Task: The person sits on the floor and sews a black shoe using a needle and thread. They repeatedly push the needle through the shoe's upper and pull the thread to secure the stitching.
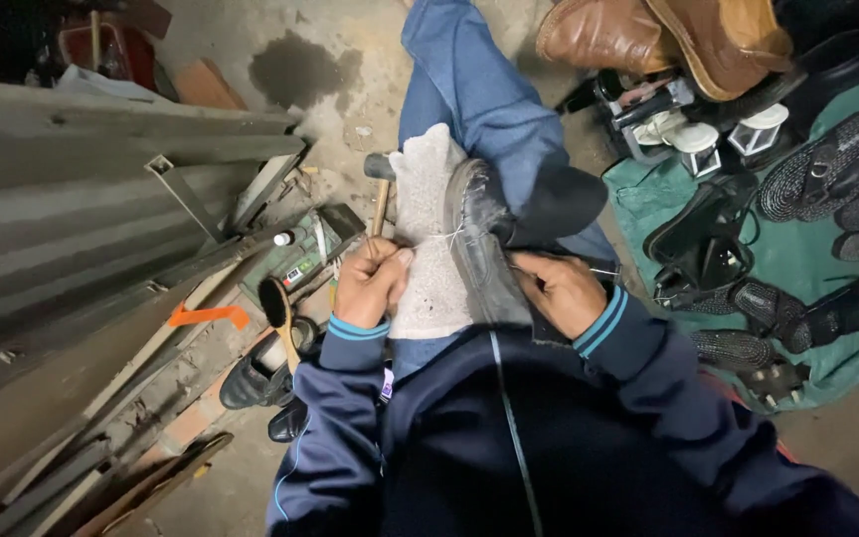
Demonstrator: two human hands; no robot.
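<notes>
A black shoe (484, 249) lies sole-side up on a grey cloth (428, 214) spread over my lap. My left hand (370, 283) is closed at the shoe's left edge, pulling a thin white thread that runs to the sole. My right hand (561, 291) grips the shoe's upper on the right and pinches a thin needle-like tool that sticks out to the right. My legs in blue jeans (479, 89) stretch away from me.
A hammer (380, 184) and a shoe brush (277, 310) lie on the floor at my left, beside grey planks (72, 229). Black sandals (827, 169) and shoes sit on a green sheet (807, 259) at right. Brown boots (668, 35) stand at the top.
</notes>
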